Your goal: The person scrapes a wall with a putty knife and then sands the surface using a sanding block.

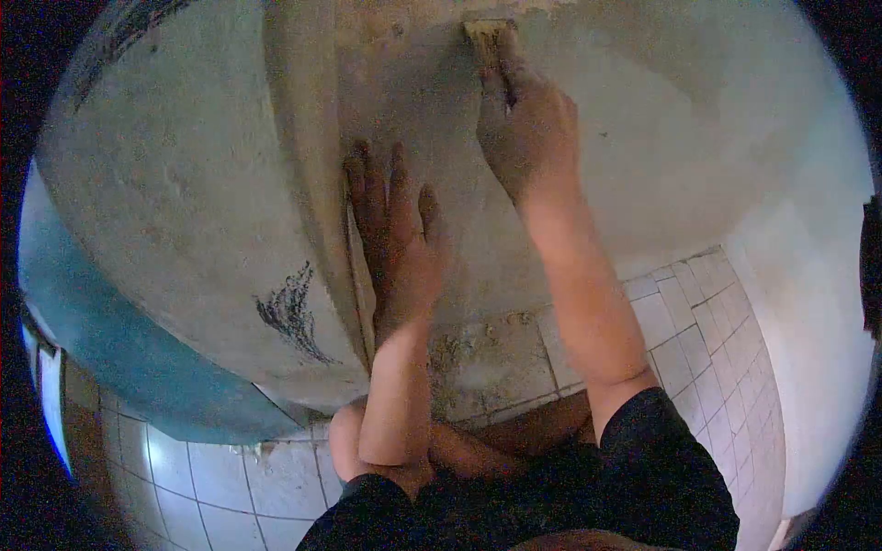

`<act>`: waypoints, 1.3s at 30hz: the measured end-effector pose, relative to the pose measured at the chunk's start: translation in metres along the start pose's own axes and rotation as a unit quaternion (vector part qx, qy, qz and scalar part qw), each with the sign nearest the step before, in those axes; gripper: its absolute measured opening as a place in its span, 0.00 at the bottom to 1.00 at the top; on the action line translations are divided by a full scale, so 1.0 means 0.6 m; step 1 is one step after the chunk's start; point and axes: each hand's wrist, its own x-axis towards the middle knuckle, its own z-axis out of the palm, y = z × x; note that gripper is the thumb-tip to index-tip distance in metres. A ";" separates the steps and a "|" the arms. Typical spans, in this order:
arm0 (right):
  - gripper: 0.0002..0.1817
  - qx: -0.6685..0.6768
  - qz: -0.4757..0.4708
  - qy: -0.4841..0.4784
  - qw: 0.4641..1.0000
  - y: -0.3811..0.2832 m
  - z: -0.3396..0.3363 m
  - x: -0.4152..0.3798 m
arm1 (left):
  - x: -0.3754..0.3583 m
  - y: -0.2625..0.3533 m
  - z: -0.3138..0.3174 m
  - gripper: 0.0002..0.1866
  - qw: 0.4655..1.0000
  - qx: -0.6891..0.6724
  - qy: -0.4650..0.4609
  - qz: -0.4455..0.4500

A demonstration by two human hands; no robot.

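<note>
My right hand point(531, 129) is closed round what looks like a putty knife point(490, 39). Its pale, wide end points up against the grey plastered wall point(643, 174), and its handle is mostly hidden in my fingers. Lower and to the left, my left hand point(395, 234) lies flat on the same wall with its fingers spread, beside the inner corner point(351, 285). Nothing shows in that hand. Around the wide end of the putty knife the wall is brownish and patchy.
A wall section with dark scribbles point(299, 312) stands close on the left, with a teal band point(165, 312) beyond it. Below are white floor tiles point(207, 477) and a rubble-strewn patch point(487, 363) near my folded legs. A white wall point(790, 303) rises at the right.
</note>
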 end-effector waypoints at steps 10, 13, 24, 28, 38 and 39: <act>0.20 0.013 -0.009 -0.011 1.000 0.005 -0.003 0.014 | 0.009 0.011 -0.018 0.26 0.996 -0.040 0.070 0.031; 0.19 0.007 -0.012 0.000 1.000 0.021 0.009 0.002 | 0.007 0.017 -0.014 0.26 0.998 -0.030 0.054 0.021; 0.14 0.024 -0.028 0.003 0.999 0.020 0.009 0.023 | 0.008 0.006 -0.004 0.25 0.998 0.030 0.053 0.018; 0.16 0.009 -0.060 0.009 0.998 0.022 0.014 -0.002 | 0.010 0.017 -0.011 0.25 0.998 -0.023 0.056 0.028; 0.16 0.009 -0.024 -0.029 0.999 -0.003 0.008 0.000 | 0.011 0.005 -0.020 0.24 0.998 -0.014 0.051 0.022; 0.17 0.016 -0.033 -0.036 0.999 0.002 0.009 0.002 | 0.010 0.014 -0.026 0.24 0.996 -0.029 0.077 0.038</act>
